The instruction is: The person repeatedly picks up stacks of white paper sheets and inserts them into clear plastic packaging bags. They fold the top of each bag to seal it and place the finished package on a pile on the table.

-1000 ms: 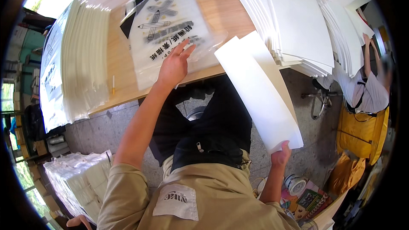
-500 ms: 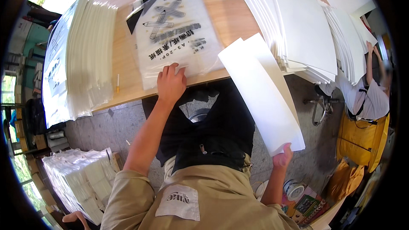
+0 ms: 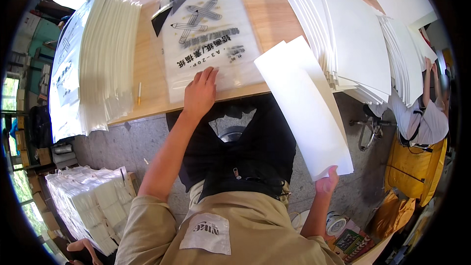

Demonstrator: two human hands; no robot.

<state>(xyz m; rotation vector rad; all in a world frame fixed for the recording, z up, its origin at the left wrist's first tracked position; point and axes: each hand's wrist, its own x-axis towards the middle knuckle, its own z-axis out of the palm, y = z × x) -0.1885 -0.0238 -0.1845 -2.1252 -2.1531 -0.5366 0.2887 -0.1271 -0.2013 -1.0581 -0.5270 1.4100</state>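
Paper sheets [image 3: 304, 103] are gripped at their near end by the right hand [image 3: 326, 185], off the worktop [image 3: 274, 19] edge; the left hand [image 3: 200, 93] is pressed flat, fingers spread, on a printed plastic bag [image 3: 206, 34] there.

Tan short-sleeved shirt with white chest patch, seemingly black apron.

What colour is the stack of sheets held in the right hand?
Plain white, without print. The head view shows the stack of paper sheets best, its lower end in the right hand.
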